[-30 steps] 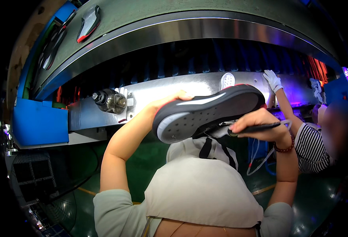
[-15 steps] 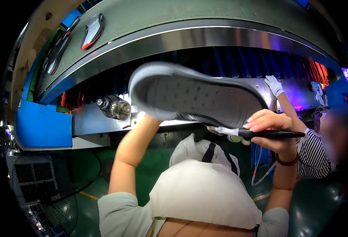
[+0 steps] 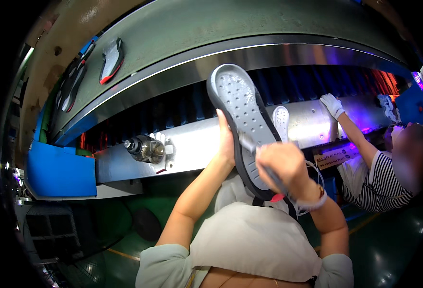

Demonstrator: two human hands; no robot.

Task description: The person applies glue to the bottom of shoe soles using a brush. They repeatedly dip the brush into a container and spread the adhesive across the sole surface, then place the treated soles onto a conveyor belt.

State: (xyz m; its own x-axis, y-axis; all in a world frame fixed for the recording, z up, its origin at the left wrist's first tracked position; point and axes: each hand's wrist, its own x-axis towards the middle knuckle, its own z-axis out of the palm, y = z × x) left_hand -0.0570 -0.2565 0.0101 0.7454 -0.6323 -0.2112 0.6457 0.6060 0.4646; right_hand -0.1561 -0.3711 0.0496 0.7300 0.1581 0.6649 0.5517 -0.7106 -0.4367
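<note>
A grey shoe sole (image 3: 238, 98) with a dark rim and a dimpled inner face stands tilted in front of me, heel end up. My left hand (image 3: 226, 139) grips it by its left edge, the fingers mostly hidden behind it. Over the lower half of the sole, my right hand (image 3: 283, 165) is closed around a dark-handled brush. The brush's pale, blurred head (image 3: 246, 142) lies against or just above the dimpled face; which one I cannot tell. A wet-looking sheen shows on the upper part of that face.
A dark bottle (image 3: 148, 149) stands on the metal ledge (image 3: 185, 145). A smaller pale sole (image 3: 281, 121) is behind my right hand. More soles (image 3: 110, 60) lie on the green conveyor belt (image 3: 269, 24). At right, a co-worker's gloved hand (image 3: 333, 105) rests on the ledge.
The sole has swung from lying nearly crosswise to near upright, its face now lit. The brush has moved from beside the sole's edge to over its face.
</note>
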